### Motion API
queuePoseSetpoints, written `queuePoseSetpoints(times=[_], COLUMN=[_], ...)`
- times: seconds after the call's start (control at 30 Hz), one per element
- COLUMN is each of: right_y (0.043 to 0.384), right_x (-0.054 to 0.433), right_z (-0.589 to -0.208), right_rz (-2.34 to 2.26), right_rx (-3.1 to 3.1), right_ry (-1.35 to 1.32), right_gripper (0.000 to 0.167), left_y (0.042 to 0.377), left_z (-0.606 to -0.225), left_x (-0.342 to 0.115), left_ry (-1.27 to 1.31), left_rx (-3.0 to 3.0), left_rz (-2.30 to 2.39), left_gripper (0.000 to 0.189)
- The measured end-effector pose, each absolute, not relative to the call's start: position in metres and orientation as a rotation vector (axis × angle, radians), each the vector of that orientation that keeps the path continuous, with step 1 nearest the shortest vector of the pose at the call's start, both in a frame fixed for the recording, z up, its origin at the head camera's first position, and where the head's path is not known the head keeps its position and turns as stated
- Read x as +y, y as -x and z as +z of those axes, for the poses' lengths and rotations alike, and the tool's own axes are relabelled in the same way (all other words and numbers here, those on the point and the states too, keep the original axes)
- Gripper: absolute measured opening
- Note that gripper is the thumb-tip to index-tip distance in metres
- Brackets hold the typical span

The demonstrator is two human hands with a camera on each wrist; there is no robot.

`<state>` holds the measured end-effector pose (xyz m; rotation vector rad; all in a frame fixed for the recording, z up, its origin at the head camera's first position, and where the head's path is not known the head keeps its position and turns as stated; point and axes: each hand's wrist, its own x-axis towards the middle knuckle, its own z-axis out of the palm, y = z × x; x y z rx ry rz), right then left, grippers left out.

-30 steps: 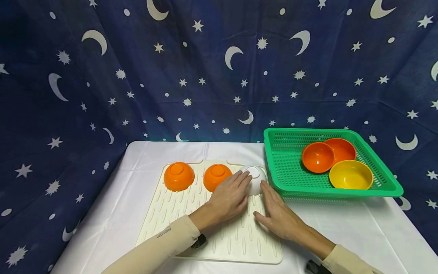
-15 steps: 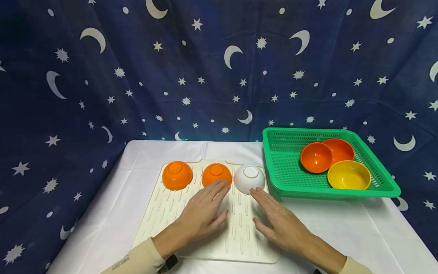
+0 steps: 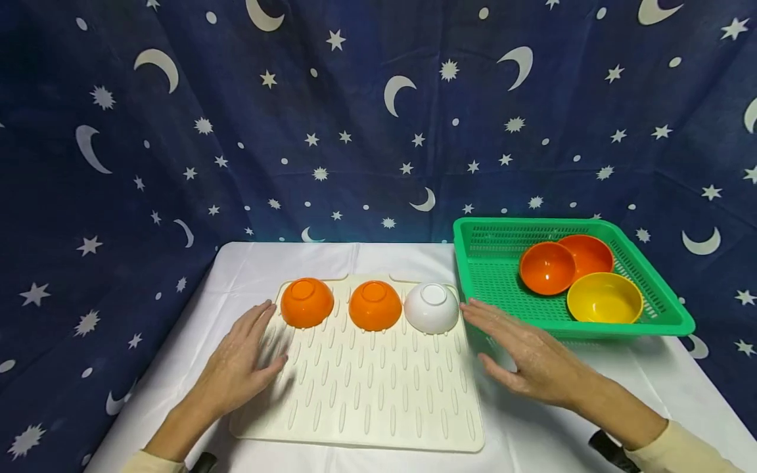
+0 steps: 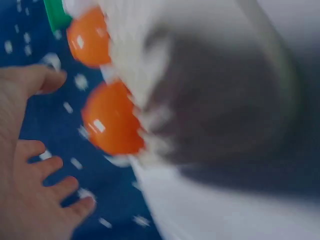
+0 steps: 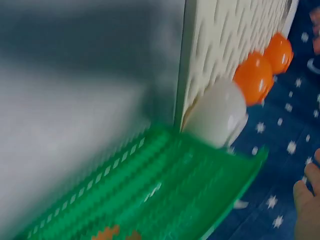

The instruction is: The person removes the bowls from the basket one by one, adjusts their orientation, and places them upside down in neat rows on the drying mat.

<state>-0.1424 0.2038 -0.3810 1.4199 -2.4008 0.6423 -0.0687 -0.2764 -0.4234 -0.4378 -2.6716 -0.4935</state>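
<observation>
Three bowls stand upside down in a row along the far edge of a cream ribbed drying mat [image 3: 367,394]: an orange bowl [image 3: 307,303] on the left, another orange bowl [image 3: 375,306] in the middle and a white bowl [image 3: 432,309] on the right. My left hand [image 3: 239,361] hovers over the mat's left edge, fingers spread and holding nothing, nearest the left orange bowl. Over on the right my right hand [image 3: 532,355] is held out with straight fingers, its fingertips close beside the white bowl; whether they touch it I cannot tell. It holds nothing.
A green plastic basket [image 3: 491,315] stands at the back right, close to the mat. In it lie two red-orange bowls [image 3: 547,268] and a yellow bowl [image 3: 604,299], open side up. White cloth [image 3: 177,368] covers the table; a dark blue star-patterned curtain [image 3: 355,118] hangs behind.
Both hands have come away from the white bowl and moved apart. The left hand has swung left past the orange bowls, the right hand a little to the right. The bowls stay in place.
</observation>
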Motion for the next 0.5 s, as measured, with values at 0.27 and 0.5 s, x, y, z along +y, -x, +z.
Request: queuePoseSetpoints(times=[0.27, 0.5], right_y=[0.176, 0.204], right_x=[0.238, 0.268], right_z=[-0.362, -0.349], right_rz=[0.463, 0.492], right_rx=[-2.417, -2.525], right_ry=[-1.280, -1.150], right_gripper=[0.069, 0.091], left_y=[0.056, 0.055], left_z=[-0.450, -0.461], left_x=[-0.321, -0.327], left_ry=[0.312, 0.408], left_rx=[-2.960, -2.929], left_rz=[-0.804, -0.898], left_gripper=[0.088, 0.065])
